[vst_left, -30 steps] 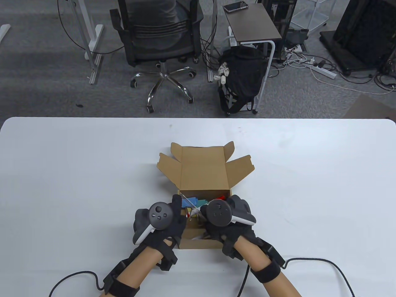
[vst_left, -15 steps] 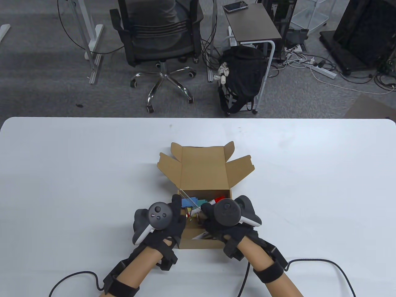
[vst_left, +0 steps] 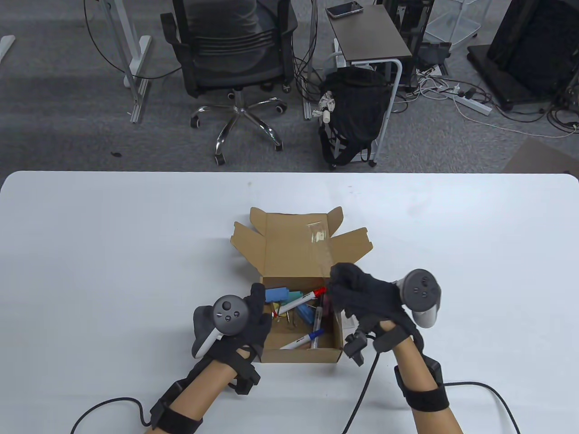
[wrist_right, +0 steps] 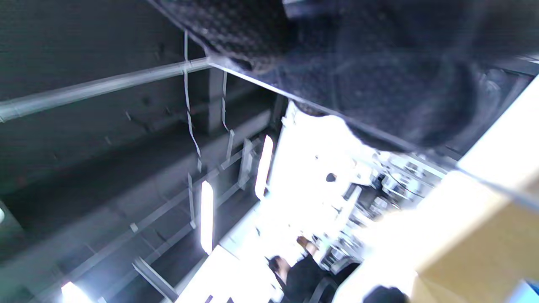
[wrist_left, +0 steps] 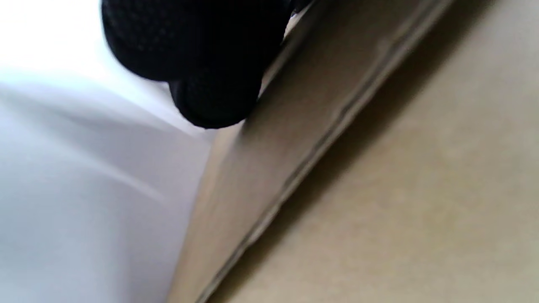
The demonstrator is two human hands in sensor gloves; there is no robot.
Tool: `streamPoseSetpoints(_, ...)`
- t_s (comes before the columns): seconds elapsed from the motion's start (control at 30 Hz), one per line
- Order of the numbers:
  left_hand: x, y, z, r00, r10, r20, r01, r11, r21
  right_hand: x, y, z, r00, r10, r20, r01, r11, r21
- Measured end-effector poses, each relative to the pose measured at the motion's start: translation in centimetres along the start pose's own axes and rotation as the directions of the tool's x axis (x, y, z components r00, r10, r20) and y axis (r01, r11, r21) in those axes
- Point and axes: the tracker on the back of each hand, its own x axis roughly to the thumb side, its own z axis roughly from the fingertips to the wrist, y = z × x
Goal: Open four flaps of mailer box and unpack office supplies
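Note:
The brown mailer box (vst_left: 301, 356) stands open at the table's near middle, with its lid and side flaps (vst_left: 294, 246) folded back. Inside lie a red-capped marker (vst_left: 302, 302), a blue-capped marker (vst_left: 302, 339), a blue block (vst_left: 277, 294) and other small supplies. My left hand (vst_left: 255, 312) grips the box's left wall; its fingertip (wrist_left: 214, 97) presses the cardboard (wrist_left: 379, 189) from outside. My right hand (vst_left: 339, 282) is raised over the box's right rim and pinches a clear plastic sheet (vst_left: 318, 237) that stands up over the lid. The right wrist view shows the dark glove (wrist_right: 379, 84) and the box edge (wrist_right: 476, 252).
The white table (vst_left: 113, 253) reaches wide on both sides of the box. Glove cables (vst_left: 479, 393) trail along its near edge. Beyond the far edge stand an office chair (vst_left: 235, 49), a small side table (vst_left: 368, 38) and a black backpack (vst_left: 355, 108).
My right hand has left the box's inside and swung up and right, lifting the clear sheet off the supplies. The markers now show. The left hand has stayed on the left wall.

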Motion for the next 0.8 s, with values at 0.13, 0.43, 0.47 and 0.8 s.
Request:
streamPoseSetpoints(0.13, 0.0, 0.0, 0.0, 1.0, 0.001, -0.001, -0.001, 1.0, -0.003, -0.9, -5.5, 1.3, 0.955, 0.281, -0.09, -0.293, 0.941, -0.171)
streamPoseSetpoints(0.43, -0.1, 0.0, 0.0, 1.0, -0.003, 0.008, 0.003, 1.0, -0.005, -10.9, -8.1, 4.2, 0.084, 0.896, -0.437, -0.845, 0.297, 0.446)
streamPoseSetpoints(0.47, -0.1, 0.0, 0.0, 1.0, -0.001, 0.008, 0.002, 1.0, -0.006, -11.7, -7.3, 3.9, 0.009, 0.922, -0.388, -0.839, 0.218, 0.498)
streamPoseSetpoints(0.8, -0.2, 0.0, 0.0, 1.0, 0.01, 0.004, -0.01, 1.0, -0.014, -13.8, -1.3, 2.1, -0.267, 0.962, 0.047, -0.754, -0.239, 0.612)
